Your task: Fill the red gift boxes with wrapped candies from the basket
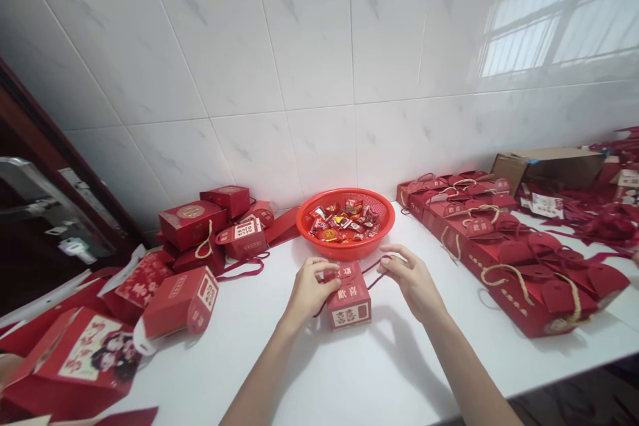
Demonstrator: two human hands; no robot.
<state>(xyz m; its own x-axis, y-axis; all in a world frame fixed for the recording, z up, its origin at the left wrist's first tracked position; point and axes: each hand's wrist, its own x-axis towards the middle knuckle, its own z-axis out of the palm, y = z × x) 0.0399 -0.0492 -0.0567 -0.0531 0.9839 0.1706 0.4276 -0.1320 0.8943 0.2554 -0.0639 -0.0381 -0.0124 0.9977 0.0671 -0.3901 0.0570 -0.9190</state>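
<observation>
A small red gift box (352,294) with pale lettering stands on the white table in front of me, its top flaps folded over. My left hand (310,287) is at the box's left side, thumb and fingers closed on its upper edge. A dark red cord (375,279) comes out of the box on the right. My right hand (410,279), raised just right of the box, pinches this cord between thumb and fingertips. More dark cord shows below my left hand. Just behind the box sits a red plastic basket (305,234) with wrapped candies (344,221).
Several red boxes (192,223) are heaped on the left, some with rope handles. Rows of red boxes with handles (524,273) line the right side. Behind them are a cardboard box (554,163) and a pile of red ribbons (594,219). A tiled wall (319,46) closes off the back.
</observation>
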